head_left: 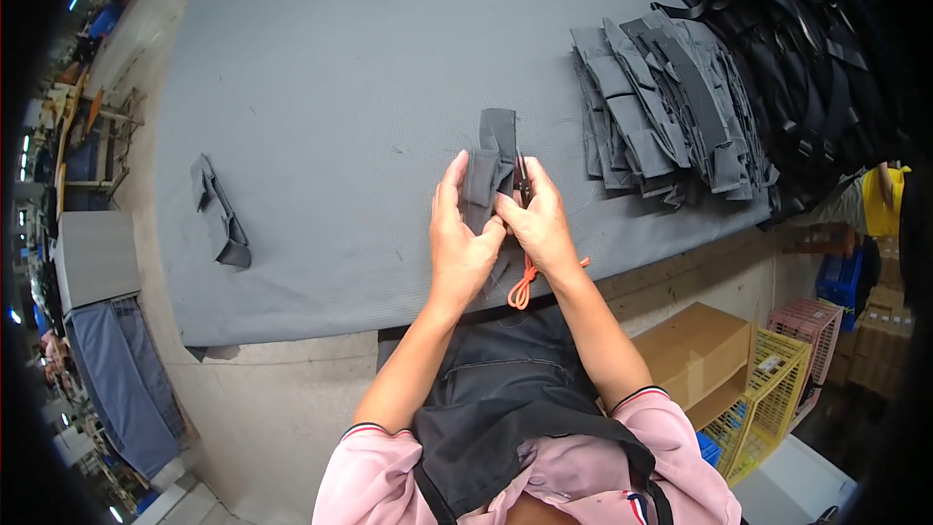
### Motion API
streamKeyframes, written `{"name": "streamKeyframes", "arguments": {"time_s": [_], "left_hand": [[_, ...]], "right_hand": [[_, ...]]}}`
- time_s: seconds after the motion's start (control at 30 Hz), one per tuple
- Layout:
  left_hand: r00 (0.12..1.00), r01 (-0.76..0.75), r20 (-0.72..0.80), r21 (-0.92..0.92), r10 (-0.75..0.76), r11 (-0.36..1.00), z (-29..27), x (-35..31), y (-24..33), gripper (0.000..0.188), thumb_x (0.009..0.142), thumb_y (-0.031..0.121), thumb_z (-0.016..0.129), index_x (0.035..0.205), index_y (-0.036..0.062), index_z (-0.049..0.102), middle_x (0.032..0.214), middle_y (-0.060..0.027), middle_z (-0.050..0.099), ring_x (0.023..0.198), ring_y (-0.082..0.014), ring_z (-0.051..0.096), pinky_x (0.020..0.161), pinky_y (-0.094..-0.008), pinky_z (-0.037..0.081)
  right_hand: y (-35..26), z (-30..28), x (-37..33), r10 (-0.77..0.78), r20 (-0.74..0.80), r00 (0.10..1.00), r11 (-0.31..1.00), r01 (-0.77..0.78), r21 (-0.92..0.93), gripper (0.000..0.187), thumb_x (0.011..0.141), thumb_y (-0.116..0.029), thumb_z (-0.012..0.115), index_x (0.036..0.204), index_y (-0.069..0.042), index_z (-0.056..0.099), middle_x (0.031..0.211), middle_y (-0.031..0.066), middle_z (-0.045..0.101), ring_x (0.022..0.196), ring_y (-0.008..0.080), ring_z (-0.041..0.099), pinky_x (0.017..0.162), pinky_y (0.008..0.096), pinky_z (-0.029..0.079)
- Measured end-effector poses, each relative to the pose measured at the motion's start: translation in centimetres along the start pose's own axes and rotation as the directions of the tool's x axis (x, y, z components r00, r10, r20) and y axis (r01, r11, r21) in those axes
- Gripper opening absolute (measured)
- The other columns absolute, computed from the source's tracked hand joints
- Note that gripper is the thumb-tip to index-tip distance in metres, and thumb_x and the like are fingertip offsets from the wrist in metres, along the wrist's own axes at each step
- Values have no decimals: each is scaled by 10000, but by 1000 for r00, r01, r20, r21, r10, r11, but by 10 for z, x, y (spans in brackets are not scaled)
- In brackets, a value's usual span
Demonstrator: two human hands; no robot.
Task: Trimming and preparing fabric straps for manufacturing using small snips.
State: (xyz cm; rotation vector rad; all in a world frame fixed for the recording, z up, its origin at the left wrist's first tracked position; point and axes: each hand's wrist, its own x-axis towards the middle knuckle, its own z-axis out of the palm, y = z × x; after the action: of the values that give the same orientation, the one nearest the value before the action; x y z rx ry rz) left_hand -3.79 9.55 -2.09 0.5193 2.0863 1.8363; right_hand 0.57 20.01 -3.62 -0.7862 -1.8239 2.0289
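Both hands meet over the near edge of a grey cloth-covered table [321, 175]. Between them is a folded grey fabric strip [498, 136], its far end pointing away from me. My left hand [461, 238] is closed around its left side, thumb pressing on the cloth. My right hand [540, 224] pinches the strip with thumb and fingertips. It also keeps a dark pair of thread snips [525, 183] in its fingers, blades pointing away; the palm hides most of them. An orange cord loop [523, 287] hangs below that hand. Loose threads dangle beneath the strip.
A single grey fabric piece [222, 214] lies at the left. Stacked grey pieces [661, 107] sit at the right, beside a heap of black straps and buckles [797, 58]. Past the table's right near edge stand a brown box [692, 350] and a yellow crate [777, 379].
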Motion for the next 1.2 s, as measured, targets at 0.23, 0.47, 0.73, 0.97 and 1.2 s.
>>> {"name": "streamKeyframes", "arguments": {"time_s": [0.23, 0.47, 0.73, 0.97, 1.2], "left_hand": [[999, 37, 39, -18, -36, 999, -18, 3, -11, 415, 837, -70, 444, 1225, 49, 529, 1200, -133, 554, 1038, -227, 597, 806, -307, 519], [992, 60, 106, 28, -62, 998, -28, -1, -9, 224, 944, 148, 504, 1101, 21, 602, 795, -41, 628, 701, -89, 587, 594, -239, 489], [872, 488, 273, -542, -405, 684, -31, -11, 13, 406, 950, 400, 484, 853, 21, 595, 759, 2, 576, 664, -75, 516, 612, -225, 438], [903, 429, 55, -152, -426, 890, -41, -17, 17, 489, 968, 428, 428, 748, 22, 590, 641, 30, 498, 627, -60, 451, 568, -220, 379], [924, 373, 117, -54, -365, 926, -42, -18, 16, 490, 978, 409, 413, 747, 10, 577, 611, 39, 470, 598, -59, 404, 534, -236, 352]], "right_hand": [[-23, -4, -5, -243, 20, 970, 884, 230, -406, 360, 647, 75, 535, 994, 6, 599, 903, 92, 577, 665, 180, 542, 617, 285, 453], [-32, -21, -3, -115, 88, 989, 895, 142, -422, 309, 629, 45, 528, 908, 15, 655, 737, 76, 586, 546, 139, 494, 545, 279, 424], [-29, -21, -20, 227, 424, 877, 854, -389, 346, 158, 643, 20, 498, 771, 1, 588, 618, -32, 505, 465, 26, 353, 410, 190, 215], [-43, -11, -59, -278, 169, 946, 789, 325, -521, 382, 735, -56, 636, 1101, -62, 526, 913, 89, 566, 689, 202, 579, 625, 327, 464], [-62, -20, -61, -441, 442, 781, 420, 615, -667, 297, 711, -50, 689, 997, -65, 610, 859, 47, 552, 628, 204, 550, 564, 315, 445]]}}
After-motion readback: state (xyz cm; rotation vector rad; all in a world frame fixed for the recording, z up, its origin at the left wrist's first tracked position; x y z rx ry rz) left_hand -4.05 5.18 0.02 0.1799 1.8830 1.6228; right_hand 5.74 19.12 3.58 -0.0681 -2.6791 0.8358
